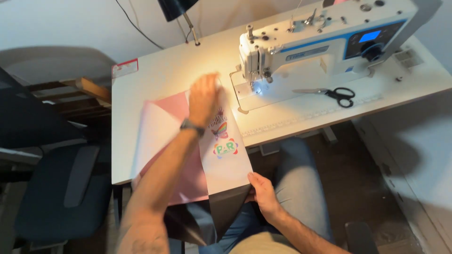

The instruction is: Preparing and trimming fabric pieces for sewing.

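Left hand [203, 99] is flat, fingers spread, pressing the pink fabric [160, 136] onto the white surface [155, 70] — roughly 9 o'clock of the sewing machine [320, 42]. Right hand [263, 193] pinches the printed white panel [226, 155] by its near edge at 6 o'clock — scissors [336, 94] sit at 3.

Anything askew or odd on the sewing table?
Nothing damaged or spilled. The pink fabric lies skewed and hangs off the near edge of the table, under the left hand. The right hand grips the white printed panel at that edge. Scissors lie flat by the sewing machine.
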